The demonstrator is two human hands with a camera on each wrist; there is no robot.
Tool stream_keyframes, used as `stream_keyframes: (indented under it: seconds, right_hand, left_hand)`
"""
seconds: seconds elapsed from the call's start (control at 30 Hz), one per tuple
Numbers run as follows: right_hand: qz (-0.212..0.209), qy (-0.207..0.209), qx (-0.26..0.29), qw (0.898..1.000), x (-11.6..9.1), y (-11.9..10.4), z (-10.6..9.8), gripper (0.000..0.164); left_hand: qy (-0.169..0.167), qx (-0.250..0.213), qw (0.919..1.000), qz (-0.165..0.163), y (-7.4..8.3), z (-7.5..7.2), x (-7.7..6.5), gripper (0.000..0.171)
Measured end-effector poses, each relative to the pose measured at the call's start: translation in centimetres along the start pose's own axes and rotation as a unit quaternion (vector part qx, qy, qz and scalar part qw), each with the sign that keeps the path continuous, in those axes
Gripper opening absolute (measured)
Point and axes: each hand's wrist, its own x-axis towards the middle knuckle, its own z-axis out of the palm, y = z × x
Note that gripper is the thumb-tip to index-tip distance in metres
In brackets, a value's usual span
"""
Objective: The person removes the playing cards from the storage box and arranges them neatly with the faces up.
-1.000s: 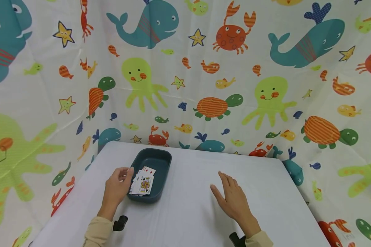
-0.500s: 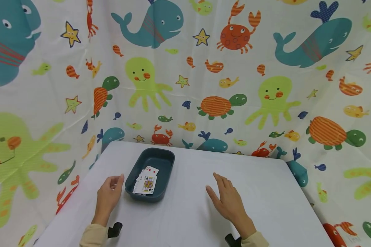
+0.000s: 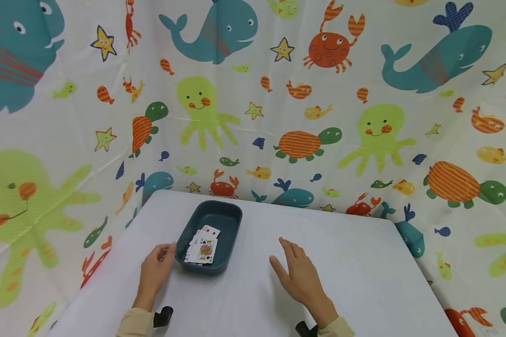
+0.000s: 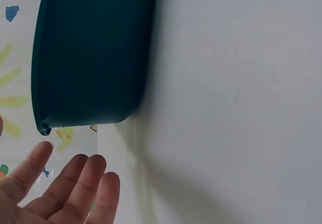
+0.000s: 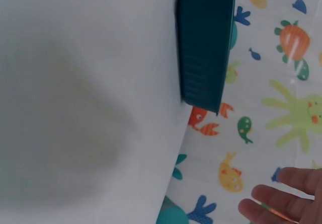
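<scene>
A dark teal rectangular tray [image 3: 232, 234] stands on the white table, left of centre in the head view. Inside it, toward the near end, lies a loose stack of playing cards [image 3: 202, 245], a king of spades on top. My left hand [image 3: 157, 269] is beside the tray's near left side, fingers loosely bent and holding nothing. In the left wrist view its fingertips lie just short of the tray's wall [image 4: 93, 58]. My right hand [image 3: 299, 276] hovers over the table to the right of the tray, fingers extended, thumb apart, nothing in it.
The white table [image 3: 253, 299] reaches back to a curtain [image 3: 244, 140] printed with sea animals, which also runs along both sides. Each wrist wears a black strap mount, the left one [image 3: 163, 317] near the table's front.
My left hand drew away from the tray's rim, then came back closer to it. The right hand has shifted left toward the tray. The cards stay put in the tray.
</scene>
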Motion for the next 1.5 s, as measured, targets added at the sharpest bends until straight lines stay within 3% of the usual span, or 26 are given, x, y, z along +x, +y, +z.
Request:
stream_keyframes:
  seconds: [0.73,1.1,1.5]
  right_hand:
    - [-0.016,-0.023,0.022,0.999,1.2,-3.6,3.6,0.064]
    - [-0.028,-0.048,0.033,0.998,2.0,-5.7,5.2,0.065]
    - [-0.033,-0.063,0.045,0.996,3.1,-7.2,6.7,0.065]
  left_hand:
    - [-0.007,-0.041,0.9970,0.065,-0.6,1.6,1.6,0.047]
    - [-0.025,-0.049,0.9963,0.066,-1.1,1.9,2.1,0.049]
    - [-0.012,-0.061,0.9956,0.070,-1.8,2.7,3.0,0.048]
